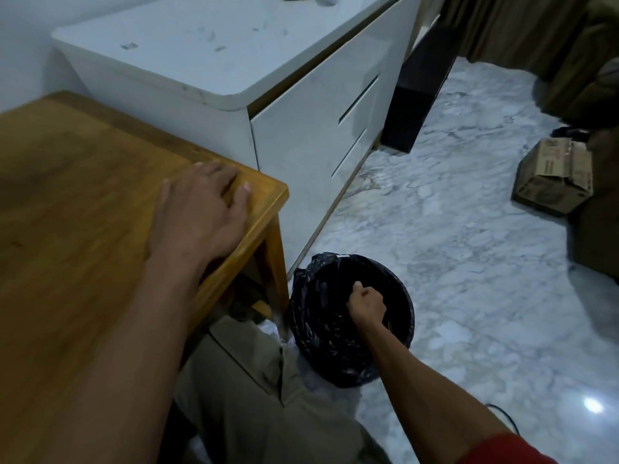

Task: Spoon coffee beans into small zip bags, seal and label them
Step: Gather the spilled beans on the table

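In the head view, the wooden tabletop (83, 182) is taken as the landmark. The left hand (201, 209) is laid flat on its near right corner, fingers straight and spread, nothing held. Just below and to the right of that corner, on the marble floor (469, 262), a bin lined with a black bag (321, 346) is seen, and the right hand (366, 304) is lowered into its mouth with the fingers curled in a fist; whether something small is pinched there cannot be told. Behind the tabletop a white cabinet (234, 61) is set, and well to the right of it a cardboard box (552, 175) lies on the floor. No coffee beans, zip bags, spoon or labels are shown anywhere in this view, so the task's things are judged to lie outside the picture. From here, the risks are judged to be these: the light bin could be tipped or dragged if the liner is caught by the withdrawing fist, and balance could be lost while leaning if the flat palm slips off the tabletop corner.
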A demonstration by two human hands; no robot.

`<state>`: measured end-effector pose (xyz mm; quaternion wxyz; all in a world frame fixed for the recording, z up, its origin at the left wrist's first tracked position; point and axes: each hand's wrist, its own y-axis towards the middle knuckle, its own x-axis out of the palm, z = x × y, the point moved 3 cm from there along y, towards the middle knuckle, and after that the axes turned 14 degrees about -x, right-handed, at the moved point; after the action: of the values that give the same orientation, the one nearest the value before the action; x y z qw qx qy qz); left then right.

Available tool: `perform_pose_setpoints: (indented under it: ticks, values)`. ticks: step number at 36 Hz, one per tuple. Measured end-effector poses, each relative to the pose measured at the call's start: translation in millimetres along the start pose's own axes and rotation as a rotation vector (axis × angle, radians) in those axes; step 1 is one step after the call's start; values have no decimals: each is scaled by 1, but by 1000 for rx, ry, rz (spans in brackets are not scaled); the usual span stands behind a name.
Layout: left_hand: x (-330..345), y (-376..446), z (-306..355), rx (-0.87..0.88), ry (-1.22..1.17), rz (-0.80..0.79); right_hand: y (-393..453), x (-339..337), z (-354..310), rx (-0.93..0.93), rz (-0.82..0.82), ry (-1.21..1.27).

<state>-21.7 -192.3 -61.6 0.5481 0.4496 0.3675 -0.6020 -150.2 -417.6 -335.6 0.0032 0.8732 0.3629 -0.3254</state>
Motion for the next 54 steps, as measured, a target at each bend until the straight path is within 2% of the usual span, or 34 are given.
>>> perform_pose_setpoints:
  ticks: [6, 21, 29, 37, 46, 51, 54]
  values:
    - [0, 0, 0, -5, 3, -3, -2, -1, 16, 31, -62, -27]
    - [0, -1, 0, -7, -6, -19, -6, -7, 13, 21, -67, -1]
    - [-1, -1, -1, 4, -13, -19, -8, -17, -1, -35, -105, 5]
    - [-3, -5, -1, 25, -23, -17, -24, -30, -27, -66, -65, 82]
    - [-13, -22, -9, -30, -145, -11, -65, -58, -107, -261, 53, 345]
    - [-23, -43, -24, -100, -278, -17, -113, -83, -184, -559, 98, 483]
    - [-31, -53, -41, -147, -304, 25, -142, -86, -228, -734, 42, 525]
